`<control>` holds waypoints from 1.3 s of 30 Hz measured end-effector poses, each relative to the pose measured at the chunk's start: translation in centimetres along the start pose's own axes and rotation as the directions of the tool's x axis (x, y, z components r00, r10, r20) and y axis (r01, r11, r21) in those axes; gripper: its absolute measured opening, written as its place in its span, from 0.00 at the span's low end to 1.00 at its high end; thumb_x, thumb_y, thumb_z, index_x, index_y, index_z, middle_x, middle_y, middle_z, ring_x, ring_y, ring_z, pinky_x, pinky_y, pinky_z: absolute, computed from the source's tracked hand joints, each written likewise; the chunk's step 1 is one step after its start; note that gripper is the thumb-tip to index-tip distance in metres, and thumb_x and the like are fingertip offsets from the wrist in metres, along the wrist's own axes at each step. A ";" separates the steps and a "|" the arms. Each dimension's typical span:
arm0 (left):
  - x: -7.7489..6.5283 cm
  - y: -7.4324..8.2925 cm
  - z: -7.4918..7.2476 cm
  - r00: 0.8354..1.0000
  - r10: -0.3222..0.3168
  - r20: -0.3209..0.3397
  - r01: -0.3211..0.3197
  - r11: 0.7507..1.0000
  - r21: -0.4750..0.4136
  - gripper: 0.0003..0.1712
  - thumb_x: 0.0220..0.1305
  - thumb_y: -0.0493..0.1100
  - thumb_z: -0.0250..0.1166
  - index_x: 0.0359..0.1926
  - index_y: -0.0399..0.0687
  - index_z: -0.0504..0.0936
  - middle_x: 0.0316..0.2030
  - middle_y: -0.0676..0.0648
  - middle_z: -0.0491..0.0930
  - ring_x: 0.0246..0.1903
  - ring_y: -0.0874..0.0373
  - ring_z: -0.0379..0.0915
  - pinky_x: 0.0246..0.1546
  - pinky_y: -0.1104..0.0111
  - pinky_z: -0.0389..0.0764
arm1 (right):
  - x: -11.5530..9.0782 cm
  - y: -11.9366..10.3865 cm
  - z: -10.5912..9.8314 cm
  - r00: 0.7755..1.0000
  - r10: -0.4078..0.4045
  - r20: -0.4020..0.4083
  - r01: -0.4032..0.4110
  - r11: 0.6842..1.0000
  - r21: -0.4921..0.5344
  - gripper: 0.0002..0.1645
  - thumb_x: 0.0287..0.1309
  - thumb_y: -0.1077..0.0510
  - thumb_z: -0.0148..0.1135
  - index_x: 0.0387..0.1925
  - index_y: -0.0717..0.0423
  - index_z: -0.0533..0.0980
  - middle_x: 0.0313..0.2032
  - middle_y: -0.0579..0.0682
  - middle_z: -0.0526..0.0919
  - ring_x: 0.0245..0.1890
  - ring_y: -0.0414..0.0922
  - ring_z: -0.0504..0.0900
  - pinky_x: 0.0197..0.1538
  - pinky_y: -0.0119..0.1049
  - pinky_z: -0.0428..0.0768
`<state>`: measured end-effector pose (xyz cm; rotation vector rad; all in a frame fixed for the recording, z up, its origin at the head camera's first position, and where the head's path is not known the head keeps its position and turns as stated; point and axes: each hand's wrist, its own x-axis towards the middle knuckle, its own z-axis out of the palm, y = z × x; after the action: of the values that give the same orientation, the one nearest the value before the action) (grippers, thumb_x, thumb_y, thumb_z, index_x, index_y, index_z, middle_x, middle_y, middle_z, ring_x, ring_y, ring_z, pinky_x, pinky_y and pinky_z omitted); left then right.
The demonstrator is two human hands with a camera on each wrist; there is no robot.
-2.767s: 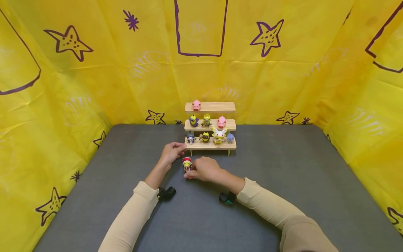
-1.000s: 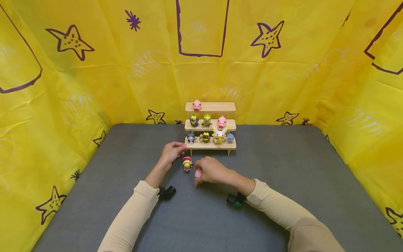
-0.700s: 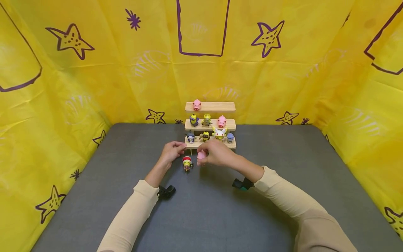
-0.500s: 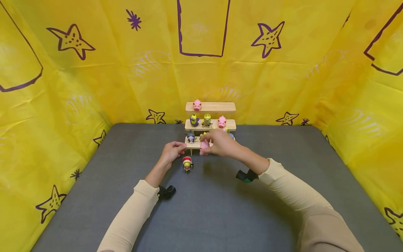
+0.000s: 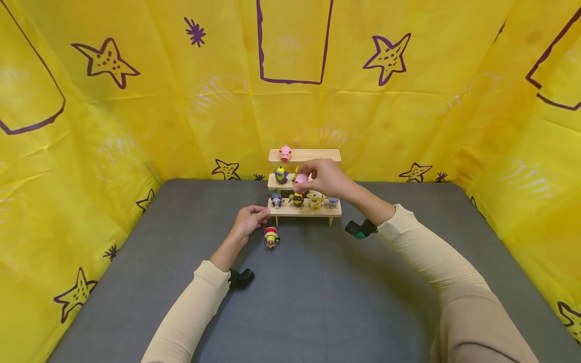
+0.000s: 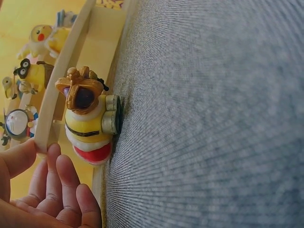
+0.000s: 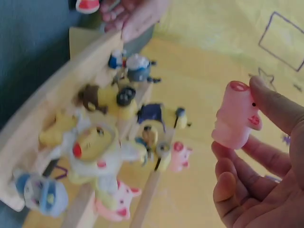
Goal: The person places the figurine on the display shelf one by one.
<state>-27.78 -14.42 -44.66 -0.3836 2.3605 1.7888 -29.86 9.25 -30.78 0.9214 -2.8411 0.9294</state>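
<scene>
My left hand (image 5: 247, 221) pinches the left end of the bottom tier of a three-tier wooden display shelf (image 5: 306, 212); the left wrist view shows the thumb above and a finger below the board. My right hand (image 5: 327, 177) holds a pink pig figurine (image 7: 233, 116) between thumb and fingers, in the air in front of the middle tier. A yellow minion figurine (image 6: 85, 124) with a red-and-white end lies on the table, below the left hand. The right hand hides part of the middle tier in the head view.
Another pink pig (image 5: 285, 153) sits at the left of the top tier. A purple-clad minion (image 5: 281, 174) stands on the middle tier. Several figurines, including a dark blue one (image 5: 276, 200) and a white-hooded one (image 5: 315, 199), line the bottom tier. Yellow cloth (image 5: 204, 126) surrounds the grey table (image 5: 386, 292).
My right hand has moved from beside the minion figurine, taken hold of the pink pig and raised it up to the shelf. The left hand has stayed at the shelf's end.
</scene>
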 end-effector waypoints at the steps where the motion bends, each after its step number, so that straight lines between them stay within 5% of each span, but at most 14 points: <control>1: 0.0 0.0 0.0 1.000 -0.002 0.000 0.002 1.000 0.002 0.17 0.68 0.46 0.62 0.50 0.39 0.81 0.42 0.43 0.85 0.36 0.59 0.79 0.43 0.66 0.77 | 0.2 0.1 -0.2 1.000 -0.001 -0.004 0.001 1.000 -0.001 0.25 0.49 0.49 0.75 0.46 0.59 0.82 0.36 0.53 0.85 0.32 0.47 0.75 0.34 0.34 0.70; 10: 0.1 0.1 -0.1 1.000 0.007 -0.003 -0.007 1.000 0.004 0.17 0.69 0.47 0.61 0.51 0.39 0.80 0.42 0.43 0.85 0.36 0.59 0.78 0.41 0.68 0.77 | 2.1 1.6 -1.3 0.999 -0.026 -0.043 0.026 1.000 -0.012 0.26 0.51 0.51 0.74 0.48 0.62 0.81 0.38 0.57 0.84 0.33 0.49 0.76 0.35 0.34 0.70; 24: -0.3 -0.1 0.1 1.000 0.006 -0.009 -0.006 1.000 -0.014 0.17 0.68 0.45 0.62 0.51 0.38 0.81 0.40 0.44 0.85 0.31 0.64 0.76 0.36 0.72 0.75 | 5.7 3.2 -2.0 0.993 0.102 -0.054 -0.101 0.994 0.033 0.26 0.55 0.48 0.71 0.51 0.59 0.78 0.44 0.57 0.82 0.40 0.50 0.76 0.40 0.37 0.71; 39: 0.0 0.0 0.1 1.000 0.015 -0.002 -0.015 1.000 -0.008 0.16 0.68 0.45 0.62 0.51 0.38 0.81 0.41 0.43 0.86 0.33 0.61 0.78 0.37 0.71 0.75 | 8.8 5.2 -0.7 0.991 0.110 -0.074 -0.114 0.992 -0.049 0.22 0.61 0.53 0.66 0.50 0.64 0.78 0.45 0.60 0.82 0.44 0.52 0.76 0.50 0.44 0.73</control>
<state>-27.81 -14.32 -44.66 -0.3699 2.3642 1.8058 -40.04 8.36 -31.38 0.7149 -2.8668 0.8724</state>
